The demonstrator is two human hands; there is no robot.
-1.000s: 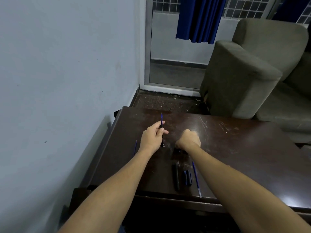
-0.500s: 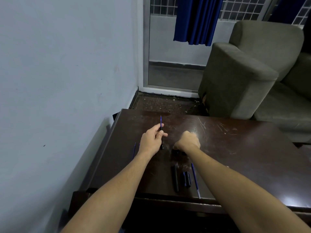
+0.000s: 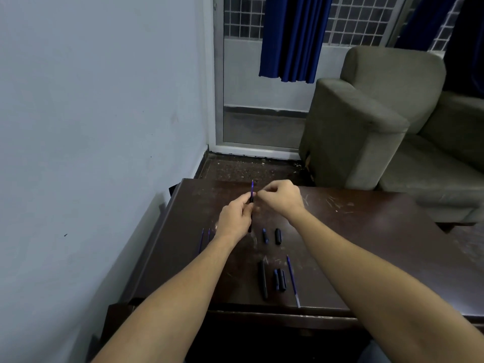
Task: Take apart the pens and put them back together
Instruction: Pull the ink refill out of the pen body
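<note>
I see my left hand (image 3: 235, 218) grasping a slim black pen barrel (image 3: 251, 221) held upright above the dark brown wooden desk (image 3: 366, 247), a thin blue refill (image 3: 252, 187) sticking out of its top. My right hand (image 3: 281, 199) is just beside it, fingertips pinched together near the refill; I cannot tell whether they hold anything.

On the desk I count two thin blue refills (image 3: 201, 239) lying side by side left of my left wrist, partly hidden by it. Beyond my right forearm lie two short pieces: a blue-tipped one (image 3: 265, 235) and a black cap (image 3: 278, 236), apart from each other. Nearer the front edge lie one long black barrel (image 3: 263, 282), two short dark pieces (image 3: 279, 280) touching each other, and one blue refill with a clear end (image 3: 293, 280) reaching almost to the edge.

The desk's left edge runs close to the pale wall (image 3: 91, 127). The desk's right half is bare but scratched. A grey armchair (image 3: 379, 121) stands beyond the far edge.
</note>
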